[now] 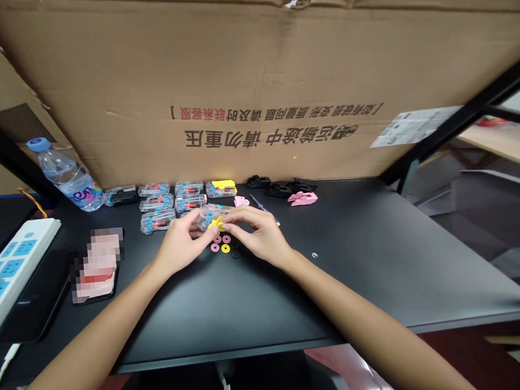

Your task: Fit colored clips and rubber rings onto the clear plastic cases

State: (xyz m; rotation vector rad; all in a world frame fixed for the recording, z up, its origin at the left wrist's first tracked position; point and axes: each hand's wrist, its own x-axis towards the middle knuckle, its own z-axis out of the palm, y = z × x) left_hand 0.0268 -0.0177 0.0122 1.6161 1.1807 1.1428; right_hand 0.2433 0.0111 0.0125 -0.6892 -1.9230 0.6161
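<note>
Brown cardboard (248, 62) is backing your black desk (341, 291), and near the small rings (223, 249) you're holding up a clear casing (211, 213) that's looking light, stiff and perhaps slick; its long sides are probably offering the surest hold. Your left hand (181, 243) is gripping it, the body sitting between thumb and fingers. Your right hand (262, 236) is meeting the yellow piece (217, 224) on its near side; whether it's pinching or merely touching, there's no telling.

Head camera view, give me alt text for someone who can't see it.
A person's left-hand grip holds a clear plastic gadget while the right-hand grip touches a yellow piece, above a black table. Small rings lie below; similar gadgets sit behind, near a bottle.
</note>
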